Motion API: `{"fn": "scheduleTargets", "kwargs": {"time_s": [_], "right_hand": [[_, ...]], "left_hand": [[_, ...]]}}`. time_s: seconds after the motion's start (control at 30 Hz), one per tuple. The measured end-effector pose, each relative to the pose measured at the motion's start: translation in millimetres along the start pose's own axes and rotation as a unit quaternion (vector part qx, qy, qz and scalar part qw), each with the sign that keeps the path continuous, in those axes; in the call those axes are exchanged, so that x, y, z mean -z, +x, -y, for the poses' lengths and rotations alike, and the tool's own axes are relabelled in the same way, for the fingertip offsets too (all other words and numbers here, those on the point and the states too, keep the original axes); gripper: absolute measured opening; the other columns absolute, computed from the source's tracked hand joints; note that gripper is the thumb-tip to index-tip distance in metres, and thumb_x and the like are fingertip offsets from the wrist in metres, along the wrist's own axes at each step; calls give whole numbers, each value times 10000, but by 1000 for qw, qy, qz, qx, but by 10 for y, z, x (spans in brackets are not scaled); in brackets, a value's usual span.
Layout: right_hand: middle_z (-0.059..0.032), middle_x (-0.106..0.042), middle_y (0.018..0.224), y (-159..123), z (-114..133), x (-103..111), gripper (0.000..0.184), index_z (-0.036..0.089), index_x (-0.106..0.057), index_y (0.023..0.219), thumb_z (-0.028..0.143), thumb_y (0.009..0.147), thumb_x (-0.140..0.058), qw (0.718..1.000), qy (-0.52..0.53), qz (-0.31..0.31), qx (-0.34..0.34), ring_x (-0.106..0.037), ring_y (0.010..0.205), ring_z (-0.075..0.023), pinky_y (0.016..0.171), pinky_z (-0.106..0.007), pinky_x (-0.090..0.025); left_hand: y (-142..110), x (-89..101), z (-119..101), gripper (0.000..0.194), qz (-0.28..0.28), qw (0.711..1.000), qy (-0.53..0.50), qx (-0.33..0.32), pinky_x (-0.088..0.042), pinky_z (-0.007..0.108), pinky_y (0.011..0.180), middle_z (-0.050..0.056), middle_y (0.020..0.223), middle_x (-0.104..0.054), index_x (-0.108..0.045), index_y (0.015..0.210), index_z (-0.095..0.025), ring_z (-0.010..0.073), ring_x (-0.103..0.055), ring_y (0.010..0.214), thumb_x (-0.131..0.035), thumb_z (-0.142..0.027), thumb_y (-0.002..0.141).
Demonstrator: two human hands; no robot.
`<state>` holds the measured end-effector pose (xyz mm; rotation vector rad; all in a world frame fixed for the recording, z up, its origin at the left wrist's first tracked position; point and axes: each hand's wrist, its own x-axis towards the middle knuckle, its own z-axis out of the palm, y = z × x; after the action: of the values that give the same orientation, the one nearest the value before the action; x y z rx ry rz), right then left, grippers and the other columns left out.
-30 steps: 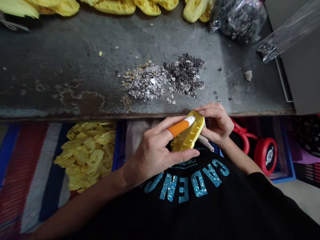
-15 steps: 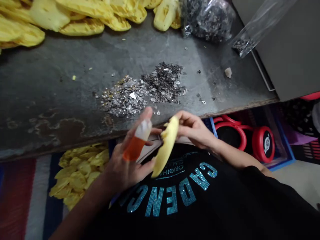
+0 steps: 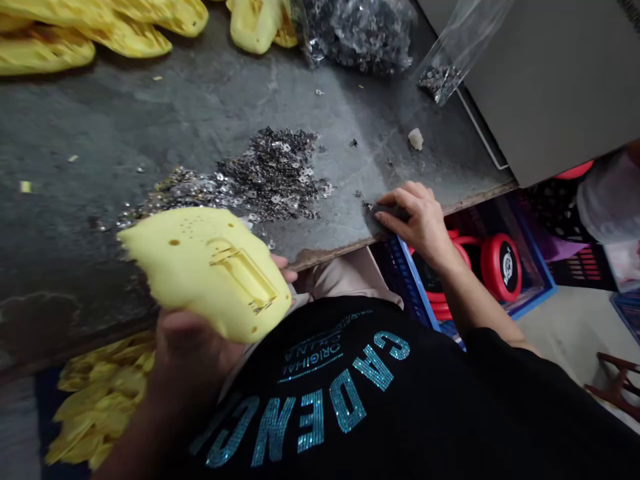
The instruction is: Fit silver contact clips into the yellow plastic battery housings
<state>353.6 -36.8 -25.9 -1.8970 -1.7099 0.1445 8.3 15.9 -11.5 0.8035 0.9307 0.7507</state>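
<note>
Left hand (image 3: 197, 343): grip clamped on a pale yellow moulded plastic shell (image 3: 205, 267), convex face toward the camera. Face shows a rectangular recess, several round holes and a patch of tiny perforations. Shell is held at the front edge of the dark grey, worn metal counter (image 3: 190, 107), tilted; fingertips show past its right side, the rest of the hand is on the near side, partly in shadow.

Right hand (image 3: 417, 217): at the counter's front edge, thumb and forefinger close together beside small dark metal bits (image 3: 358, 194). Can't tell whether that grip has one pinched.

On the counter: heap of small dark metal tabs (image 3: 277, 177), touching a heap of silvery metal pieces (image 3: 193, 188) that the shell partly hides. Off-white lump (image 3: 415, 139) to the right. Along the back: more yellow plastic shells (image 3: 135, 33), then a bulky clear plastic bag of metal parts (image 3: 360, 33) and a narrow clear plastic bag (image 3: 467, 50) with a few parts at its bottom.

Below counter: pile of yellow plastic pieces (image 3: 105, 400) lower left; blue plastic crate (image 3: 420, 287) on the right with red-and-black round items (image 3: 501, 267).
</note>
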Motion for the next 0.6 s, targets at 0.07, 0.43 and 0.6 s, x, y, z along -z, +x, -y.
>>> {"fn": "scheduleTargets", "kwargs": {"time_s": [0.07, 0.43, 0.6], "right_hand": [[-67, -748, 1013, 33, -61, -75, 105, 253, -794, 1044, 348, 1004, -775, 999, -31, 12, 4, -649, 1049, -289, 959, -458, -472], [3, -829, 942, 90, 764, 114, 37, 294, -793, 1080, 304, 1052, -772, 949, 221, 49, 220, -740, 826, -204, 804, -395, -512], [-32, -809, 1021, 217, 1086, 109, 66, 259, -754, 1124, 302, 1095, -713, 931, 193, 100, 293, -738, 933, -208, 839, -387, -588]], "left_hand": [[26, -62, 20, 997, -1, 1000, 14, -15, -706, 257, 669, 55, 1165, -885, -862, 1201, -267, 286, -840, 936, -929, -953, 480], [-16, -235, 19, 783, 160, 978, -94, 95, -500, 171, 406, 130, 1093, -883, -781, 1317, -207, 235, -847, 778, -735, -856, 881], [-152, -225, -21, 792, 199, 971, -94, 96, -516, 177, 445, 94, 1087, -876, -744, 1352, -170, 263, -853, 814, -608, -853, 975]]}}
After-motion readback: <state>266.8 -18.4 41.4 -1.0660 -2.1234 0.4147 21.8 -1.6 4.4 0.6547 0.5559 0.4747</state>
